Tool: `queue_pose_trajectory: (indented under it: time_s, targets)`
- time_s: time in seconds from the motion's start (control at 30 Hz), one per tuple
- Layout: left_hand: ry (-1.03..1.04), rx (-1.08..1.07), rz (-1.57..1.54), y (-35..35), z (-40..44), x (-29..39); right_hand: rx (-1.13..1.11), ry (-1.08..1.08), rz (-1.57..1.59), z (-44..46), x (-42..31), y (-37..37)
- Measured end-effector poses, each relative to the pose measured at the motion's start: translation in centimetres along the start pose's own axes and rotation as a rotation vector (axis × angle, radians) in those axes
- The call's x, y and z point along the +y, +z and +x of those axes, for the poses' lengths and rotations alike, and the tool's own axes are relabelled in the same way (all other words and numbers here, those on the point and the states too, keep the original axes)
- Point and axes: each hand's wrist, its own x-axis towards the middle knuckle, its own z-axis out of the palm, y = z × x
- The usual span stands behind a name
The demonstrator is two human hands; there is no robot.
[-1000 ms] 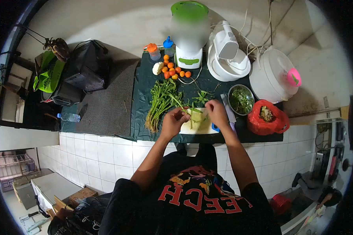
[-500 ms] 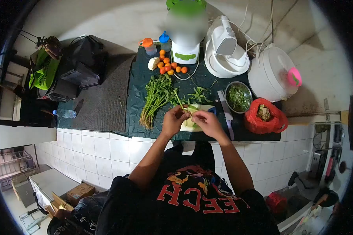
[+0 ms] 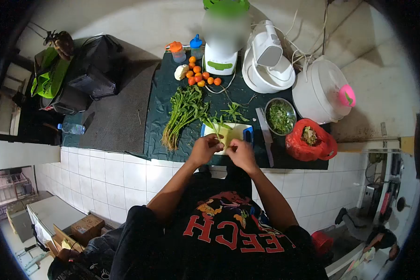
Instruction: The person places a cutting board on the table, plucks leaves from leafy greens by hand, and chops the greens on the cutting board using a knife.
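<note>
My left hand [image 3: 207, 150] is closed around a leafy green stem [image 3: 216, 126] over the white cutting board [image 3: 238, 127]. The leafy end points away from me. Beside it, my right hand [image 3: 242, 154] has its thumb and fingers pinched together over the board's near half; what is between them is too small to make out. Left of the board lies a bunch of leafy greens [image 3: 184, 112] with roots toward me. A few loose leaves [image 3: 234, 112] rest behind the board. On the right lies a knife [image 3: 266, 133], near a steel bowl [image 3: 280, 116] of picked greens.
Several orange-red tomatoes [image 3: 198, 77] and a pale cauliflower-like piece [image 3: 181, 72] lie at the back. Behind stand a blender [image 3: 220, 60], a stand mixer [image 3: 268, 70] and a white lidded bucket [image 3: 319, 88]. A red plastic bag [image 3: 308, 145] sits right. Another person [image 3: 380, 242] is at lower right.
My hands have drawn slightly apart and lower over the board, exposing more of it. The stem has come down with my left hand. The whole view has shifted a little.
</note>
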Motion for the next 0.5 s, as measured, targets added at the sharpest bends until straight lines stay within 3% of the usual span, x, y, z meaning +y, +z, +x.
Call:
queue_pose_trajectory:
  time_s: [0.07,0.17,0.27,0.33,0.43,0.47,0.5]
  targets:
    - [0.048,0.033,0.039,0.1,0.8,0.1,0.152,0.06,-0.377,1.4,1.5,-0.4]
    - [0.09,0.08,0.25,-0.8,4.2,0.8,0.312,-0.14,-0.376,5.3,3.4,-1.8]
    - [0.117,0.033,0.411,-1.0,8.4,3.2,0.333,-0.171,-0.524,8.3,2.3,-3.7]
    - [0.219,-0.013,0.831,-0.6,11.0,4.7,0.329,-0.173,-0.566,9.7,3.5,-3.8]
    - [0.272,0.0,0.827,-0.3,14.3,0.9,0.279,-0.096,-0.595,9.0,3.8,-3.3]
    - [0.307,0.051,1.01,-0.2,14.6,-0.9,0.307,-0.084,-0.572,8.3,4.0,-2.9]
    - [0.304,0.047,1.006,-0.3,14.0,-1.7,0.333,-0.075,-0.553,7.7,4.5,-2.6]
